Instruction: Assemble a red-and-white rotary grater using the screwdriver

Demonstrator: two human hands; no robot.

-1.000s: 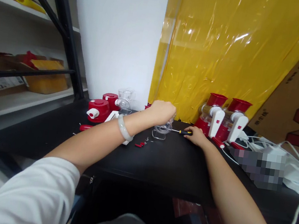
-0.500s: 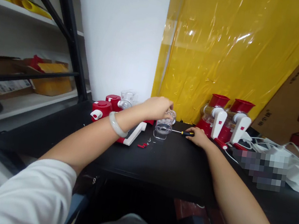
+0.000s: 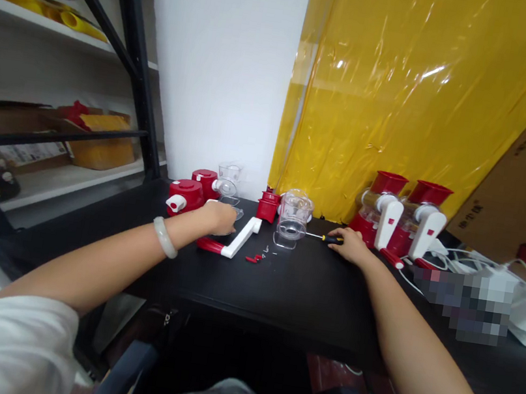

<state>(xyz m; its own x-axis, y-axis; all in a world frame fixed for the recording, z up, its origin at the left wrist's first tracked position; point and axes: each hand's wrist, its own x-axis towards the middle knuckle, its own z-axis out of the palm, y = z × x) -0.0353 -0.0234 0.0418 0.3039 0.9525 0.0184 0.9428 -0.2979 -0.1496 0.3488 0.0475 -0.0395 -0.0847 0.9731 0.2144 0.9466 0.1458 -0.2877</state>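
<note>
Right of the clear cup (image 3: 293, 218), the right hand (image 3: 351, 244) rests on one screwdriver (image 3: 332, 239); left of it, the left hand (image 3: 218, 217) sits just beside one crank (image 3: 239, 243) (I cannot tell either grip). Two red grinders (image 3: 386, 213) stand farther right.

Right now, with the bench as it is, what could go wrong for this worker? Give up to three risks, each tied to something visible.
1. The small screws lie loose by the white crank; the left hand close by could sweep them off the black table.
2. The screwdriver under the right hand points at the clear container and might knock it.
</note>
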